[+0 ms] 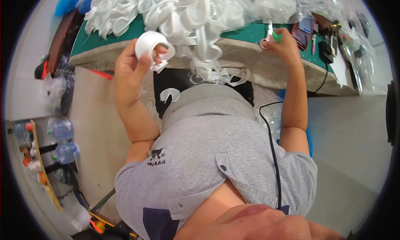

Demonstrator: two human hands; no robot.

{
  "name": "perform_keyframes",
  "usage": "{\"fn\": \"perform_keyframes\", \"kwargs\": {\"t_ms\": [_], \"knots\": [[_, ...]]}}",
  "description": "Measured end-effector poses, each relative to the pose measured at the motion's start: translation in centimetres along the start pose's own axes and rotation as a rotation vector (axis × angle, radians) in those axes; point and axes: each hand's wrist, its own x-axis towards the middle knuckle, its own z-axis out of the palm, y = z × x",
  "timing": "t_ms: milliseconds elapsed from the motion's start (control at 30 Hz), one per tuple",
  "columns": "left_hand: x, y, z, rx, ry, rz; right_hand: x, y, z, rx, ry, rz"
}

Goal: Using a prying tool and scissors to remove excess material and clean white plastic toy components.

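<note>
My left hand (135,65) is raised in front of the table's near edge, its fingers closed round a white curled foam-like piece (146,43). The piece bends into a loop, and its lower end hangs by my fingertips. Over at the right, my right hand (286,46) is at the table edge, closed on small scissors (270,29). Their metal blade points away from me, and a green part shows by my fingers. Between my hands, a heap of white curled strips (196,15) spills over the edge toward my lap.
A green-topped table (241,33) with a pale cloth edge spans the far side. Right of my right hand lie a phone (305,25), a pink pen (313,44) and a black adapter (325,52) with a cable. Large water bottles (66,152) stand at the left. White scraps (170,94) lie on my lap.
</note>
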Motion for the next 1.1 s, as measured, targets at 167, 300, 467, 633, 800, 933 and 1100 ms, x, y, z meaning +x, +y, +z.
{"fn": "perform_keyframes", "kwargs": {"t_ms": [167,300,467,633,800,933,1100], "knots": [[-0.7,0.2,0.0,0.056,-0.013,0.030,1.6,1.2,-2.5,0.078,-0.035,0.101],[-0.5,0.3,0.2,0.024,-0.048,0.041,0.8,4.4,-5.2,-0.454,0.020,0.323],[-0.6,-0.3,1.1,-0.075,-0.110,0.023,2.4,7.1,-5.2,-0.549,-0.029,0.398],[-0.5,0.2,2.7,-0.106,-0.145,0.042,2.0,4.1,-7.1,-0.404,0.240,0.378],[-0.7,-2.1,3.5,-0.177,-0.235,0.040,-2.1,-4.8,-4.7,0.251,-0.135,-0.028],[0.0,-3.7,5.8,-0.818,-0.335,0.071,-4.5,-9.4,-3.0,0.753,-0.386,-0.143],[0.4,-4.2,6.8,-1.143,-0.352,-0.130,-4.6,-11.8,-1.1,1.127,-0.579,-0.038]]}}
